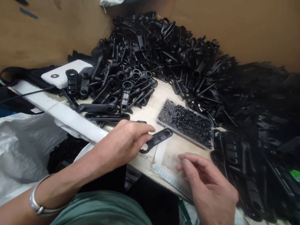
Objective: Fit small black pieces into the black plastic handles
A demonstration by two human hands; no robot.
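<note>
1 black arm-shaped part (160, 137) is being pinched by the left hand (125, 138) at the table's (164, 89) near edge; how much is done or left is not being shown. The right hand (212, 187) is being held beside it, thumb and fingertip brought close; whether anything is being grasped cannot be told. 1 tray (183, 134) of tiny dark pieces and 1 white device (65, 73) are being supported; the heaped black parts (157, 45) are being overlapped beyond counting.

Cluttered workshop or small factory bench: large heap of identical black plastic parts (167, 50), clear box (186, 123) of tiny pieces, worn worktop (144, 165), cardboard-brown walls (229, 24).
</note>
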